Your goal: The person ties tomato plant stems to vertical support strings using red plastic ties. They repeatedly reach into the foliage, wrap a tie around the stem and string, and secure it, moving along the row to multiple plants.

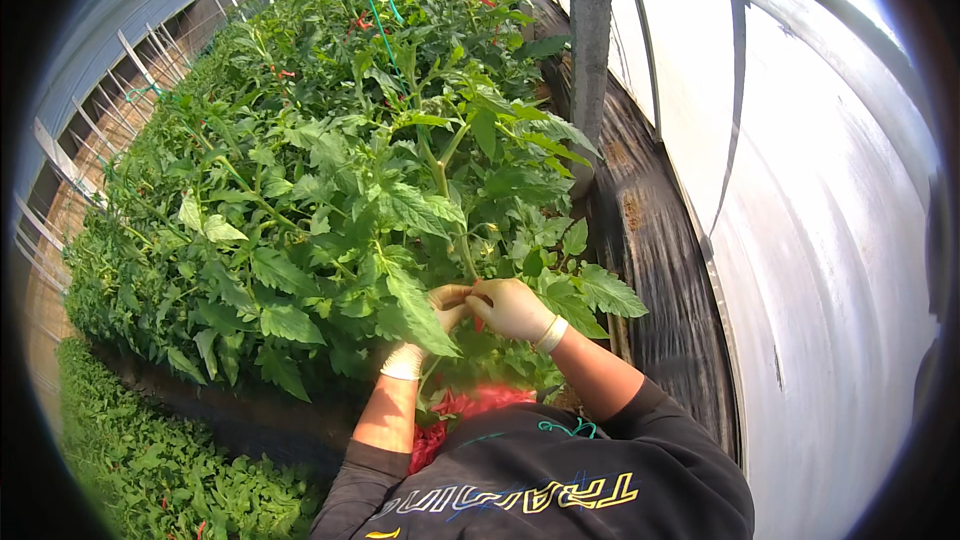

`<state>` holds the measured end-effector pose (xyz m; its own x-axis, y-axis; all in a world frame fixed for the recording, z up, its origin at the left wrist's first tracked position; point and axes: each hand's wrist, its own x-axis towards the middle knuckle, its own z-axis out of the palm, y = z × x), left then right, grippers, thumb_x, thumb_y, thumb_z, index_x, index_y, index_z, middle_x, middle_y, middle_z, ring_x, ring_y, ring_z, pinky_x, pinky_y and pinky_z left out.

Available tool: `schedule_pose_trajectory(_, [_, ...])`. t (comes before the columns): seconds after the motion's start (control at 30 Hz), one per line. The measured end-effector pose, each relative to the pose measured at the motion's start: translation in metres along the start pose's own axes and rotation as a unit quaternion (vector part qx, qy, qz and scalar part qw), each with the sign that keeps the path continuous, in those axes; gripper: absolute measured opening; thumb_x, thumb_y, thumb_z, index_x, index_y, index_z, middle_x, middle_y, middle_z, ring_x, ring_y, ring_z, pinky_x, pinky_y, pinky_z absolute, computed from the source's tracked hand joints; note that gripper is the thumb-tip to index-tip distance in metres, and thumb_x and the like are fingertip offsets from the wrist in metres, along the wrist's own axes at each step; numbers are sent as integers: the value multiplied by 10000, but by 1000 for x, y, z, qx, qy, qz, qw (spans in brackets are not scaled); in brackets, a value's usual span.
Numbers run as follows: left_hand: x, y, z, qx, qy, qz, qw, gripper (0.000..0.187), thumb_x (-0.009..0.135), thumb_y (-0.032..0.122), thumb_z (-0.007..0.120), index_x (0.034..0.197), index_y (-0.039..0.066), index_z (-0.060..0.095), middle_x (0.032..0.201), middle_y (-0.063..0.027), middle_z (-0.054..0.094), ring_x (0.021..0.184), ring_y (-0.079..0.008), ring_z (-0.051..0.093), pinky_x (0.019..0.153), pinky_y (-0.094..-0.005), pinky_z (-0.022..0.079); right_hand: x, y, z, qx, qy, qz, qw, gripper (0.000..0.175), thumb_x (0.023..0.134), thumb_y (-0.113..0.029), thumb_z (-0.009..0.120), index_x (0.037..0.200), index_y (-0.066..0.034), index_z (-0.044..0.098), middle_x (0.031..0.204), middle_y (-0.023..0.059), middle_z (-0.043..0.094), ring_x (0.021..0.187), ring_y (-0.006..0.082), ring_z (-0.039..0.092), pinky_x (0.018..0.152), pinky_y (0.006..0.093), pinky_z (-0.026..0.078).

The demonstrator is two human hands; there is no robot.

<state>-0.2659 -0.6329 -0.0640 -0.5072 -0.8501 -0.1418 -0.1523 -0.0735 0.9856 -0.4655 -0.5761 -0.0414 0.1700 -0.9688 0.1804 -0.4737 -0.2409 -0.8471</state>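
Note:
My two hands, in thin pale gloves, meet at the stem of a tomato plant (442, 180). My left hand (448, 304) is at the stem's left, partly hidden by a drooping leaf. My right hand (514, 309) comes from the right, thumb and forefinger pinched together. Between them a red plastic strip (478, 322) shows beside the stem, its end hanging below the fingers; both hands appear to be closed on it. A green twine (381, 30) runs down to the same plant from above. A bunch of red plastic strips (480, 399) lies against my waist.
Dense tomato plants (285, 165) fill the left and far side, some bearing red ties. A concrete post (590, 37) stands right of the row. Black plastic sheeting (667, 300) covers the ground beside the translucent greenhouse wall (825, 277). Another plant row (172, 472) lies at lower left.

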Motion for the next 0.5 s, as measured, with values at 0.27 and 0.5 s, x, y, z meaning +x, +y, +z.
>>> schedule_pose_trajectory(0.27, [-7,6,-6,-94,106,44,989,164,932,10,781,1093,0,752,1037,-80,789,935,-128,726,794,-235,551,17,25,19,-23,74,-77,994,236,969,-188,667,1147,-64,761,1056,159,760,971,380,719,862,449,575])
schedule_pose_trajectory(0.5, [-10,13,-11,34,155,-53,986,257,907,107,812,1122,-15,742,963,-78,792,813,-114,689,749,-247,536,17,31,40,-88,145,-102,980,157,949,-196,688,1051,-100,758,978,118,752,868,353,729,757,442,587])
